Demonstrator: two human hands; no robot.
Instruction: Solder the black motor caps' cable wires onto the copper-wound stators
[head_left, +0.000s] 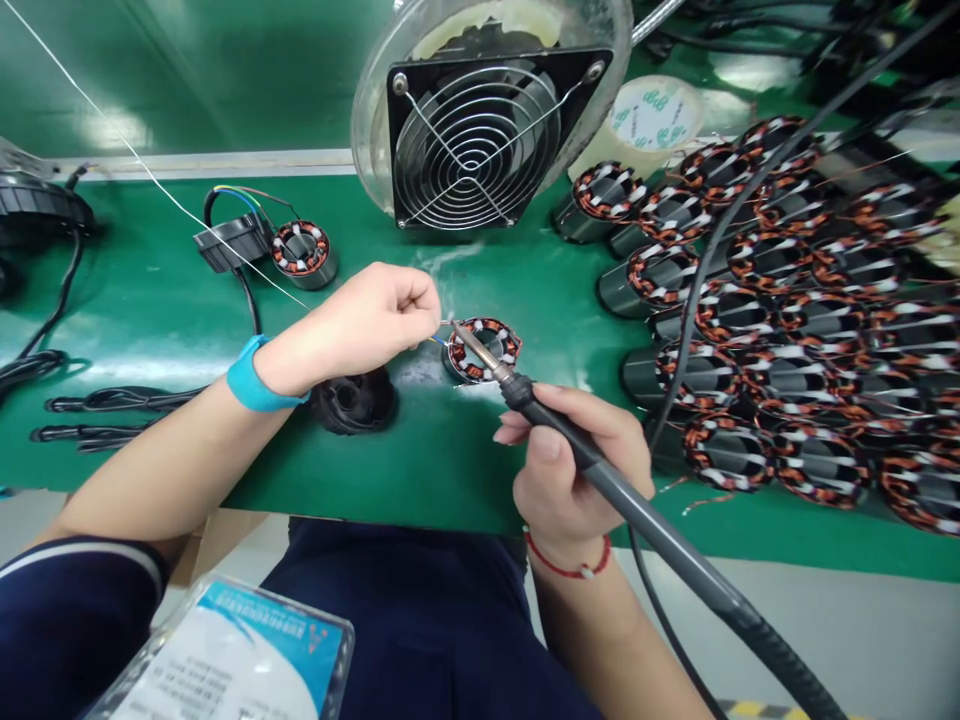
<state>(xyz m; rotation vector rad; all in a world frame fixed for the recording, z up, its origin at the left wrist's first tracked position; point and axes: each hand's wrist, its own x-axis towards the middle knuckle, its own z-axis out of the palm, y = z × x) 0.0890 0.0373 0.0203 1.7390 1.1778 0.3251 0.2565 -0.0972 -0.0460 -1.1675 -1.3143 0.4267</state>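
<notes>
"Stator (466,358) being worked on: position?"

"On the green bench (450,470), winding face up, between the two hands."

"Large items first?"

"Bench, then packed rows of like stators (821,320) on the right-hand side. Grilled fan (471,165) stands beyond the worked piece, apart from it."

"Tool?"

"Soldering iron (652,520), slanting over the stator's top. Tip at the far left rim; contact, cannot tell. Faint pale haze above."

"Hands?"

"Right hand (553,482) wrapped round the iron's grip, thumb and fingers closed on it. Left hand (390,315) pinched closed, just left of the stator."

"Smaller still?"

"Black round piece (352,405) near the left wrist. Blue wire (438,341) between left hand and stator. Last, a thin strand (446,323) gripped in the left fingertips, by the iron's tip."
</notes>
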